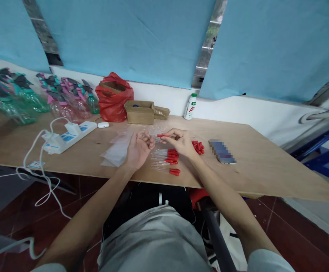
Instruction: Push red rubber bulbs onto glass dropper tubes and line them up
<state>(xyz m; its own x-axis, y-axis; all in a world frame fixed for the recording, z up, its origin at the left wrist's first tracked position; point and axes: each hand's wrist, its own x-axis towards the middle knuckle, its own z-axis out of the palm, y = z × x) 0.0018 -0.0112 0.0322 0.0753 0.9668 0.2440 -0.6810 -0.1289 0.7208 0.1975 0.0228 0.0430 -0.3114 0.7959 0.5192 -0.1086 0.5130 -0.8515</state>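
In front of me, my right hand (182, 142) pinches the red rubber bulb of a dropper (160, 135) between thumb and fingertips. My left hand (138, 150) is turned palm up, its fingers curled around clear glass tubes (156, 139) that point toward the bulb. How many tubes it holds is hard to make out. Below the hands, several assembled droppers (173, 155) lie in rows, red bulbs to the right and clear stems to the left. A heap of loose red bulbs (198, 147) is beside my right wrist. Clear plastic bags (112, 154) spread out left of my left hand.
A white power strip (76, 135) with cables is on the left, near spray bottles (25, 98). Along the back stand a red plastic bag (116, 100), a cardboard box (140, 113) and a white bottle (191, 107). A phone (222, 152) lies on the right.
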